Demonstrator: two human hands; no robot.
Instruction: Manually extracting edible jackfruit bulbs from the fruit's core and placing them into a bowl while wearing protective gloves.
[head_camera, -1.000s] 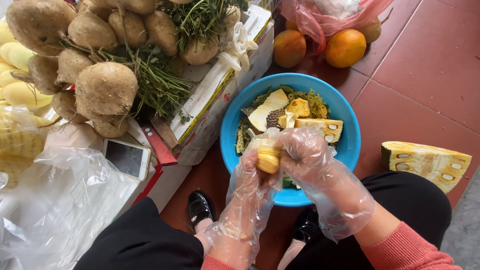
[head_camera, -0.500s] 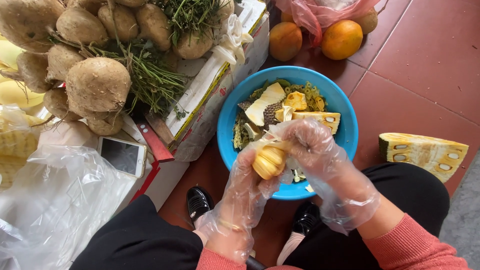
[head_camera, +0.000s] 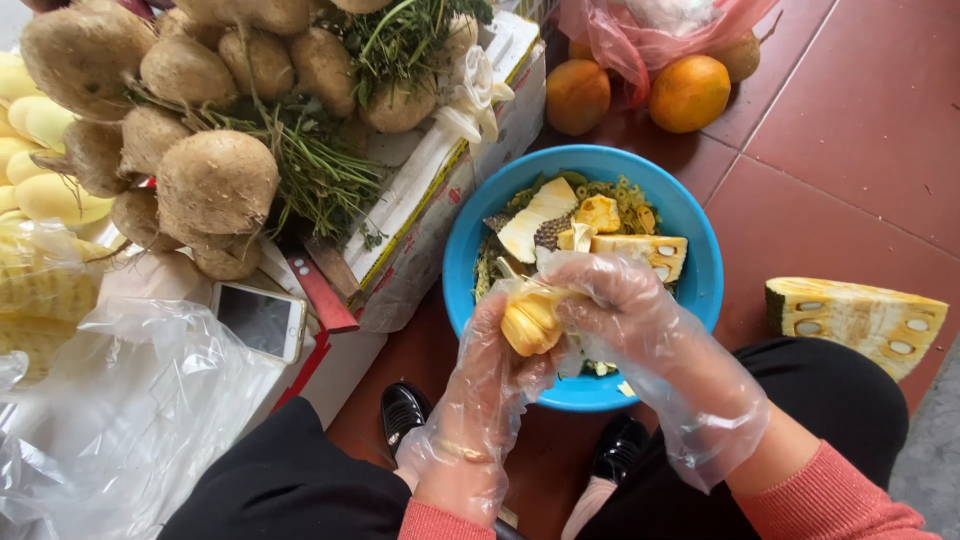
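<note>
This looks like a small fruit and vegetable stall set on the ground. Bunches of jicama roots (head_camera: 215, 180) with green stems lie piled on a cardboard box (head_camera: 440, 190), beside bagged yellow fruit (head_camera: 40, 190). Oranges (head_camera: 688, 93) and a cut jackfruit wedge (head_camera: 860, 318) sit directly on the red tiled floor (head_camera: 860, 130), near a blue bowl (head_camera: 700, 270) of jackfruit scraps.

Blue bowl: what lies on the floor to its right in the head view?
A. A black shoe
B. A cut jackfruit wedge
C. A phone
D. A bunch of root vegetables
B: a cut jackfruit wedge, yellow with pale seeds showing, lies on the red tiles right of the blue bowl.
</note>
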